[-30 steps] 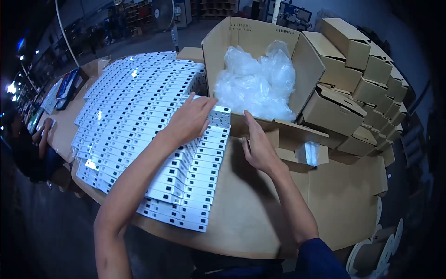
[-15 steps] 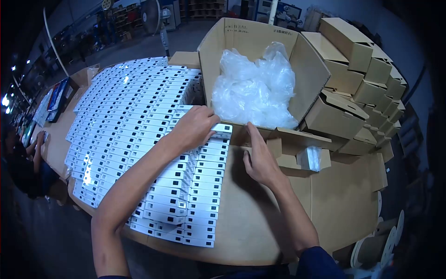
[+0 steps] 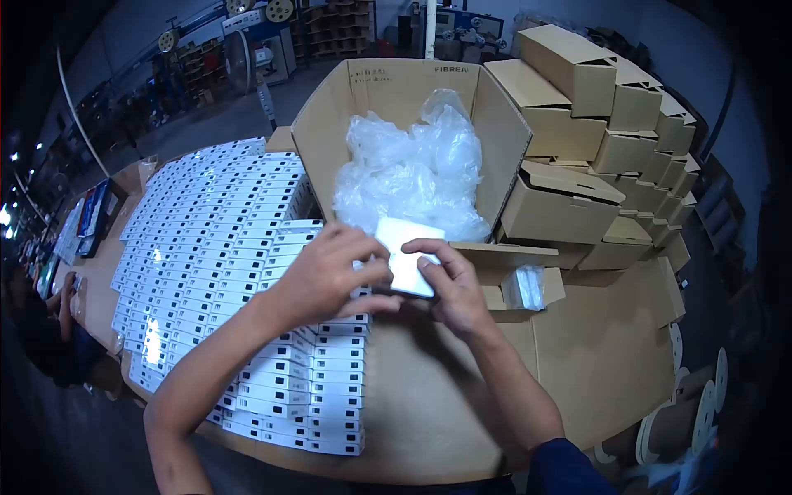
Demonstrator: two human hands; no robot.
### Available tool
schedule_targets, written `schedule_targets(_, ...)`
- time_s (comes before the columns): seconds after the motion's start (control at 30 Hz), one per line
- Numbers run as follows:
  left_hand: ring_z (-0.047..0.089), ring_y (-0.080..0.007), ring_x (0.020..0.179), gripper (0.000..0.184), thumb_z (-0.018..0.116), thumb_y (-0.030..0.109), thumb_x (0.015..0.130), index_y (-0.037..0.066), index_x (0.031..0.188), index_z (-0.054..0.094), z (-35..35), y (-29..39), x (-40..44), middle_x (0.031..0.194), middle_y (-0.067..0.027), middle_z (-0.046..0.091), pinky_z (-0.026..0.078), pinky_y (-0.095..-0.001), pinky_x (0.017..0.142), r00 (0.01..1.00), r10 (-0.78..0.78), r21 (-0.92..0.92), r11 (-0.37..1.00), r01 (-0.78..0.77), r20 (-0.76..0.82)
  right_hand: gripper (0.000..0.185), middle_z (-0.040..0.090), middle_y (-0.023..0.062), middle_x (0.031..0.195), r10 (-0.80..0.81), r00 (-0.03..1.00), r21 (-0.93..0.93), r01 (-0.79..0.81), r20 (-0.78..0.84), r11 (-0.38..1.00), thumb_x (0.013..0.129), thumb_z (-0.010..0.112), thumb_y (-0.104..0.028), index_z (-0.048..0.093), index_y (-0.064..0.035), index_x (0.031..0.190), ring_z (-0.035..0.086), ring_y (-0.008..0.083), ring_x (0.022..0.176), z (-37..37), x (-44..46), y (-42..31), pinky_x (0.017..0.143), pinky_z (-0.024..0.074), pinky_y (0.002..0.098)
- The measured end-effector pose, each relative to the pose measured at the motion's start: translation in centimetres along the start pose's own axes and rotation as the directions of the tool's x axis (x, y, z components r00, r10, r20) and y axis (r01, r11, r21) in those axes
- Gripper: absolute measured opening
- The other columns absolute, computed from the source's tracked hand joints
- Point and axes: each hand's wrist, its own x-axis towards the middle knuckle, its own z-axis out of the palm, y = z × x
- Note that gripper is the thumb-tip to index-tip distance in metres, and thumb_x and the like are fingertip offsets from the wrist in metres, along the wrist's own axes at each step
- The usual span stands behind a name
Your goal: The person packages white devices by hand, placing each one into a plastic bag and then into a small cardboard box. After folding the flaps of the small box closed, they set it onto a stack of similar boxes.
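A flat white box (image 3: pixel 404 262) is held up in front of the large carton. My right hand (image 3: pixel 455 289) grips its right side, thumb and fingertips on the white face. Beside its left edge is my left hand (image 3: pixel 342 268), fingers bent and parted, the thumb stretched out below; whether a fingertip touches the box I cannot tell. Under and behind my left arm, many similar white boxes (image 3: pixel 198 239) lie in stacked rows, their edges marked with small dark squares.
The large open carton (image 3: pixel 503 124) holds crumpled clear plastic bags (image 3: pixel 412 165). A small open carton (image 3: pixel 491 297) contains a plastic-wrapped packet (image 3: pixel 528 289). Brown boxes (image 3: pixel 569 136) are piled at right, with spools (image 3: pixel 676 421) below. Another person (image 3: pixel 62 322) sits at far left.
A white box has been lifted off the rows and turned to show its broad face. My right hand, empty before, now holds it. The view has shifted slightly.
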Motion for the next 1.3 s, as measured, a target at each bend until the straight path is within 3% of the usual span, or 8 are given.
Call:
schedule_targets(0.3, 0.063, -0.0375, 0.116, 0.057, 0.079, 0.043, 0.088, 0.004, 0.128, 0.067, 4.4, -9.4, 7.3, 0.123, -0.0208, 0.067, 0.05, -0.0452, 0.101, 0.833, -0.446, 0.358, 0.874, 0.327, 0.327, 0.024, 0.062, 0.0082, 0.12, -0.265, 0.957, -0.219, 0.235, -0.121, 0.947, 0.104, 0.051, -0.004, 0.072, 0.0007, 0.114, 0.062, 0.0144, 0.104, -5.0, 5.0, -4.8, 0.082, 0.0618, 0.03)
schedule_targets(0.37, 0.068, -0.0386, 0.108, 0.051, 0.078, 0.039, 0.089, 0.002, 0.122, 0.071, 4.9, -10.4, 9.2, 0.114, -0.0213, 0.072, 0.053, -0.046, 0.097, 0.61, -0.475, 0.393, 0.878, 0.274, 0.634, 0.023, 0.061, 0.0084, 0.121, -0.223, 0.963, -0.174, 0.196, -0.153, 0.965, 0.103, 0.052, -0.005, 0.072, -0.0003, 0.114, 0.062, 0.0143, 0.102, -5.4, 5.9, -4.6, 0.082, 0.0622, 0.031)
schedule_targets(0.57, 0.07, -0.0417, 0.102, 0.034, 0.074, 0.027, 0.093, -0.002, 0.111, 0.075, 6.0, -13.1, 9.3, 0.106, -0.0248, 0.073, 0.055, -0.0483, 0.091, 0.872, -0.438, 0.168, 0.897, 0.409, 0.218, 0.023, 0.062, 0.0106, 0.117, -0.281, 0.942, -0.365, 0.199, -0.186, 0.91, 0.102, 0.055, -0.008, 0.074, -0.0067, 0.114, 0.062, 0.016, 0.101, -6.2, 8.8, -1.7, 0.079, 0.0623, 0.0294)
schedule_targets(0.83, 0.072, -0.0406, 0.083, 0.035, 0.067, 0.029, 0.098, -0.004, 0.1, 0.078, 0.2, -12.7, 11.9, 0.082, -0.0247, 0.073, 0.056, -0.0475, 0.083, 0.799, -0.597, -0.048, 0.798, 0.6, 0.067, 0.05, 0.059, 0.0243, 0.124, -0.553, 0.819, -0.773, 0.248, -0.155, 0.584, 0.088, 0.078, -0.036, 0.071, -0.0091, 0.13, 0.061, 0.0396, 0.117, -5.7, 11.9, -3.8, 0.103, 0.0495, 0.0437)
schedule_targets(0.87, 0.068, -0.0289, 0.069, 0.042, 0.065, 0.034, 0.101, -0.006, 0.099, 0.075, 0.6, -14.0, 11.4, 0.076, -0.0177, 0.073, 0.052, -0.0417, 0.073, 0.83, -0.557, -0.092, 0.826, 0.556, 0.022, 0.063, 0.059, 0.0265, 0.124, -0.536, 0.834, -0.742, 0.277, -0.13, 0.611, 0.082, 0.085, -0.043, 0.07, -0.0085, 0.133, 0.061, 0.0411, 0.119, -5.6, 12.0, -4.4, 0.104, 0.0486, 0.0449)
schedule_targets(1.0, 0.057, -0.0141, 0.072, 0.041, 0.065, 0.035, 0.102, -0.004, 0.099, 0.076, -2.7, -10.6, 12.6, 0.076, -0.0071, 0.068, 0.047, -0.0336, 0.068, 0.78, -0.549, -0.146, 0.782, 0.606, 0.3, 0.044, 0.061, 0.0251, 0.121, -0.596, 0.794, -0.743, 0.328, -0.117, 0.583, 0.088, 0.081, -0.036, 0.075, -0.0062, 0.12, 0.064, 0.0388, 0.111, -3.9, 10.8, -6.3, 0.099, 0.0507, 0.045)
schedule_targets(1.13, 0.054, -0.0086, 0.074, 0.043, 0.064, 0.036, 0.104, -0.005, 0.094, 0.073, -3.3, -6.3, 10.2, 0.079, -0.0005, 0.066, 0.045, -0.0283, 0.07, 0.829, -0.556, -0.498, 0.701, 0.509, 0.064, 0.023, 0.061, 0.0156, 0.106, -0.594, 0.794, -0.659, 0.381, -0.126, 0.649, 0.1, 0.068, -0.021, 0.076, 0.0014, 0.101, 0.066, 0.0279, 0.095, -3.8, 6.1, -7.1, 0.087, 0.0546, 0.0409)
schedule_targets(1.3, 0.06, -0.0105, 0.085, 0.035, 0.06, 0.031, 0.107, -0.002, 0.106, 0.071, -5.6, 0.0, 7.4, 0.094, -0.0049, 0.07, 0.049, -0.0259, 0.078, 0.678, -0.718, -0.652, 0.441, 0.617, 0.157, 0.032, 0.055, 0.0074, 0.106, -0.425, 0.895, -0.325, 0.366, -0.133, 0.872, 0.106, 0.062, -0.022, 0.07, 0.0069, 0.096, 0.064, 0.0132, 0.081, -3.9, -2.8, -7.4, 0.071, 0.0592, 0.0283)
